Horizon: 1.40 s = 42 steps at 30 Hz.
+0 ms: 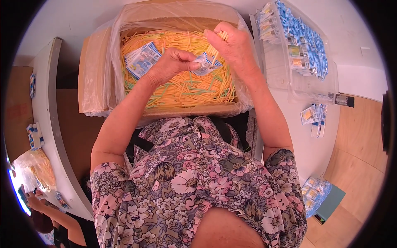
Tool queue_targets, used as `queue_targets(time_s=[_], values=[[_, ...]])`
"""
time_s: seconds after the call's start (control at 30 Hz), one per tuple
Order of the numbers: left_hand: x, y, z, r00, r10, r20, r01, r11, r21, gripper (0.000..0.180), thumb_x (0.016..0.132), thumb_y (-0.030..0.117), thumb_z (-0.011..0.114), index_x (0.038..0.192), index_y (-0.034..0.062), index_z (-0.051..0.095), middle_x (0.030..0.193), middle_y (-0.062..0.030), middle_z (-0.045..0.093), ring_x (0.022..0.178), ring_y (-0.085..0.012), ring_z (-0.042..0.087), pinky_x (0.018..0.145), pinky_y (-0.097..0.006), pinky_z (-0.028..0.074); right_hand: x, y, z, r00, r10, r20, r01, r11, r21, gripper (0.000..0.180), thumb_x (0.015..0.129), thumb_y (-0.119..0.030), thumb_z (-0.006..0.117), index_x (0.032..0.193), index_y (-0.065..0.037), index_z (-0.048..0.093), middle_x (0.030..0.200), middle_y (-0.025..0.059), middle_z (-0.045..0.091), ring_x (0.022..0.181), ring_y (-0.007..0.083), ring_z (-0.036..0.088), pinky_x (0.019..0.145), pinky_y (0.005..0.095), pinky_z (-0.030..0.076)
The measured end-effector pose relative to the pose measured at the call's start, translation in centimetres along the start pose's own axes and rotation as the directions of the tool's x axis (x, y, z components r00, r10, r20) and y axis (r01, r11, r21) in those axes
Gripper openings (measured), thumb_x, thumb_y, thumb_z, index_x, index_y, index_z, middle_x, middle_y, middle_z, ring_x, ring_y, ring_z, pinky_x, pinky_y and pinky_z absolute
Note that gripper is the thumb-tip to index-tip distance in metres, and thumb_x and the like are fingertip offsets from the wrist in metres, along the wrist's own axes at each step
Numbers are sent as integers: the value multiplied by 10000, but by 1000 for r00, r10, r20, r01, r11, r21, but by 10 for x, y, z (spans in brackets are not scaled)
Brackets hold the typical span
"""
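My left hand [173, 64] pinches a small blue-and-white plastic packet [202, 68] between thumb and fingers. Closed around a bundle of thin yellow sticks [214, 50] is my right hand [236, 45]; the bundle's lower ends point down at the packet's opening. Whether the ends are inside it, I cannot tell. Both hands are above a cardboard box [94, 70] lined with clear plastic. Loose thin sticks [186, 93], mostly yellow and orange with some green, fill the box. On them, left of my left hand, rests a fanned stack of flat packets [142, 61].
On the right stands a clear plastic bin [302, 94] with rows of packets [297, 35]. Loose packets [316, 115] lie near it, and a wrapped bundle [316, 192] sits lower down. At the left are a white table edge [53, 120] and another person's arm [62, 217].
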State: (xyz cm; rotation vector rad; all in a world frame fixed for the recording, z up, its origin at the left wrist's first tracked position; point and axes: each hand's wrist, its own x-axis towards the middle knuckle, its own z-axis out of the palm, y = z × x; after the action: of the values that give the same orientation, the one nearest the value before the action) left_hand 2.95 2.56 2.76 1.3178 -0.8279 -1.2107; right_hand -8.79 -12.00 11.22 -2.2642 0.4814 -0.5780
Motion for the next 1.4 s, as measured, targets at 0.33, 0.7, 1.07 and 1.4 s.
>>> queue_targets(time_s=[0.33, 0.7, 1.07, 1.4], values=[[-1, 5, -1, 998, 19, 67, -20, 1000, 4, 106, 805, 70, 674, 879, -1, 699, 811, -3, 661, 785, -76, 567, 762, -239, 460, 5, -1, -2, 977, -203, 72, 213, 958, -191, 224, 831, -223, 673, 757, -32, 581, 521, 53, 460, 480, 107, 430, 468, 269, 383], [1, 2, -6, 994, 42, 103, -42, 999, 0, 153, 791, 65, 698, 930, 1, 705, 798, -9, 676, 748, -65, 583, 725, -233, 480, 7, 5, 1, 933, -358, 31, 356, 912, -201, 215, 803, -203, 703, 730, -50, 572, 526, 65, 499, 451, 162, 451, 450, 287, 395], [-5, 8, -26, 999, -36, 31, 37, 999, -12, 110, 785, 88, 698, 857, 5, 704, 752, 1, 659, 695, -58, 570, 678, -220, 461, -36, 38, 6, 978, 188, 91, -186, 982, -36, 246, 833, -223, 649, 745, -5, 576, 594, 78, 528, 534, 86, 493, 511, 287, 419], [1, -4, -24, 994, 105, -8, -105, 994, -25, 153, 808, 142, 707, 901, 20, 710, 773, 24, 654, 711, -38, 537, 662, -212, 449, -80, 42, -4, 930, 163, 329, -136, 985, -103, 247, 833, -209, 650, 699, -28, 552, 607, 53, 527, 554, 106, 531, 515, 289, 411]])
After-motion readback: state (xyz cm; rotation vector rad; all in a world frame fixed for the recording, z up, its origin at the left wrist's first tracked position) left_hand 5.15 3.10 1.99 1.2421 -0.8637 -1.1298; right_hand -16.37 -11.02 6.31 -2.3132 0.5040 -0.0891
